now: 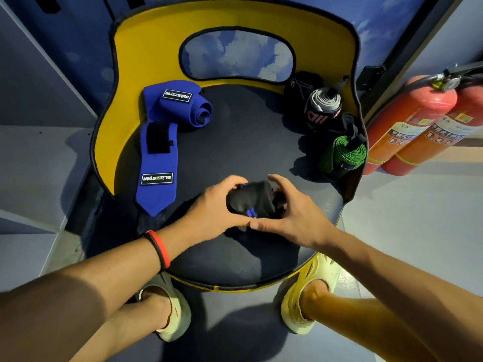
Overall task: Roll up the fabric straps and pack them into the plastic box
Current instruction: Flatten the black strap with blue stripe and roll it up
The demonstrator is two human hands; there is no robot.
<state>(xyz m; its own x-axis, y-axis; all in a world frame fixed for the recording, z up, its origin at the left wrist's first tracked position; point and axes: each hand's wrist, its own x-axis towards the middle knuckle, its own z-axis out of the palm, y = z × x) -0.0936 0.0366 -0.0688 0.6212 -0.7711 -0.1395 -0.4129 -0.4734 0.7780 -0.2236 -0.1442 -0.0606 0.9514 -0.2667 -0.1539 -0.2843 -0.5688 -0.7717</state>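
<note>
Black strap roll [251, 201] gripped between both hands [217, 207], on seat [240, 142]

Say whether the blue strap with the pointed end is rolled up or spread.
Spread: the blue strap lies flat on the seat, label and pointed tip showing.

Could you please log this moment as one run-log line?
left hand, right hand: gripping black strap roll | blue strap: lying on seat

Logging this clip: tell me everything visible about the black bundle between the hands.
The black fabric bundle is a soft, matte, loosely rolled wad with small blue bits showing at its edges. It is at the front of the dark seat, gripped from either side by the left hand and the right hand.
</note>
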